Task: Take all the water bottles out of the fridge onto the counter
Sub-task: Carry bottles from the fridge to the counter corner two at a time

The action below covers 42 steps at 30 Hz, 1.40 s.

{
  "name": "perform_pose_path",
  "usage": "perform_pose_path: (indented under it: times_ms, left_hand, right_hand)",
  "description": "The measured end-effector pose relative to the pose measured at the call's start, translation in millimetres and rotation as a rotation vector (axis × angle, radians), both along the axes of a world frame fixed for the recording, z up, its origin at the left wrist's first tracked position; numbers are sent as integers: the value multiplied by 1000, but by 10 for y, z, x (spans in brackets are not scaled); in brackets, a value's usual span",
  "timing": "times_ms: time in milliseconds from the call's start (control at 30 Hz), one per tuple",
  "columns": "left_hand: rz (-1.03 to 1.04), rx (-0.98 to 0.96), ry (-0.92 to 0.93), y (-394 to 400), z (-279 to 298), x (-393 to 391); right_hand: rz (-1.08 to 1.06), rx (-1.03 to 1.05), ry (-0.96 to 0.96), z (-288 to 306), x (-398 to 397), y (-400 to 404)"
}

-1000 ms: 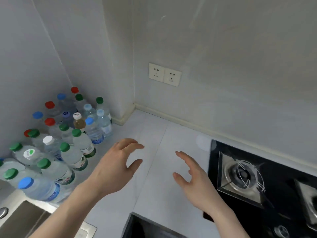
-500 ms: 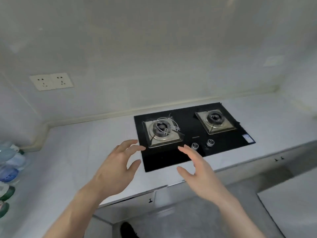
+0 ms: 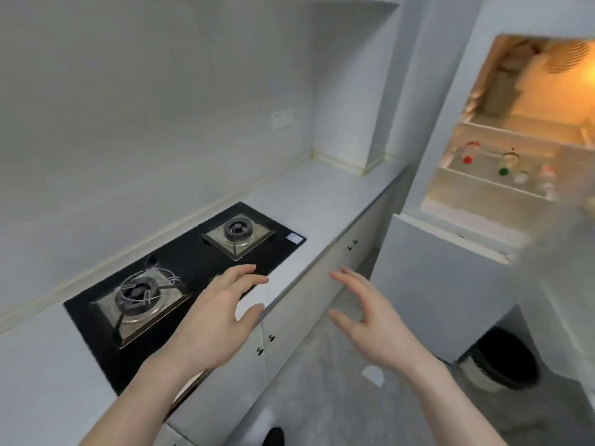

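Hands, left (image 3: 212,320) and right (image 3: 370,320), loosely spread, holding nothing; turning away from worktop (image 3: 325,201) stack, now facing lit fridge (image 3: 483,75) at upper right, bottles (image 3: 504,165) remaining inside — probably heading back for more.

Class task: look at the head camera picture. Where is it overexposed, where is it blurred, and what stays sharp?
Head view: the open fridge glows orange and washes out at the right edge; its bottles are soft blurs; the gas hob and both empty hands, left and right, are fairly sharp; wide-angle distortion bends the counter edge.
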<state>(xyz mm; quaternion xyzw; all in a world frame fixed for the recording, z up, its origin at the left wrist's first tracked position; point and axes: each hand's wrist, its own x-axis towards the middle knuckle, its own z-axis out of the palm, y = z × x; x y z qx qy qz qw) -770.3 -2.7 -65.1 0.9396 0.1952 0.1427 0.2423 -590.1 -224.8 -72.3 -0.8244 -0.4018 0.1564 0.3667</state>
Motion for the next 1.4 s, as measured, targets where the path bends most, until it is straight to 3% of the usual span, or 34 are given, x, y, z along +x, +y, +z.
perform_pose_path:
  times_ms: [333, 867, 1167, 1400]
  left_hand:
    - [-328, -26, -7, -270, 80, 1678]
    - [-531, -17, -11, 522, 192, 3924]
    - [-698, 28, -7, 137, 305, 5220]
    - [-715, 9, -40, -382, 324, 6195]
  right_hand:
    - [-326, -15, -35, 143, 958, -715]
    - [-473, 18, -57, 266, 2807, 9]
    - [-584, 49, -36, 273, 3737, -377]
    - [-605, 64, -96, 337, 4608, -826]
